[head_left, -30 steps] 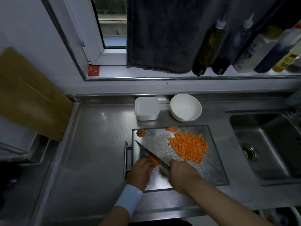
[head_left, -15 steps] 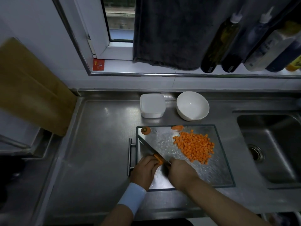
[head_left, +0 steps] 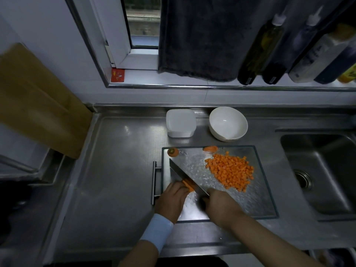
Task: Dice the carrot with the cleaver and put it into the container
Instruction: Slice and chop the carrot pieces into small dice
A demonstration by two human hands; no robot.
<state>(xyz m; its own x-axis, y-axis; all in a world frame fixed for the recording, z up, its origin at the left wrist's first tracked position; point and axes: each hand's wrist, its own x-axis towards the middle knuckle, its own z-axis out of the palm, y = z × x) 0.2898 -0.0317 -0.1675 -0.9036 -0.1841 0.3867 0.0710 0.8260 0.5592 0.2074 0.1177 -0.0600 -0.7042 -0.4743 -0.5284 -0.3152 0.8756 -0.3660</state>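
On the glass cutting board (head_left: 256, 201), my left hand (head_left: 171, 199) holds down a small carrot piece (head_left: 188, 185) with curled fingers. My right hand (head_left: 219, 207) grips the handle of the cleaver (head_left: 183, 175), whose blade lies against that piece and points up-left. A heap of diced carrot (head_left: 230, 171) sits on the board's right half. A carrot end (head_left: 172, 152) and a carrot scrap (head_left: 210, 148) lie along the far edge. Behind the board stand a square white container (head_left: 180, 125) and a white bowl (head_left: 228, 124), both without carrot.
The steel counter (head_left: 123, 170) extends to the left of the board. A sink (head_left: 323, 170) lies at the right. A wooden board (head_left: 38, 101) leans at the left wall. Bottles (head_left: 260, 54) and a dark towel (head_left: 202, 35) line the window ledge.
The camera view has shifted a little; both hands and the cleaver stay at the same spot on the carrot piece, with the blade still against it.
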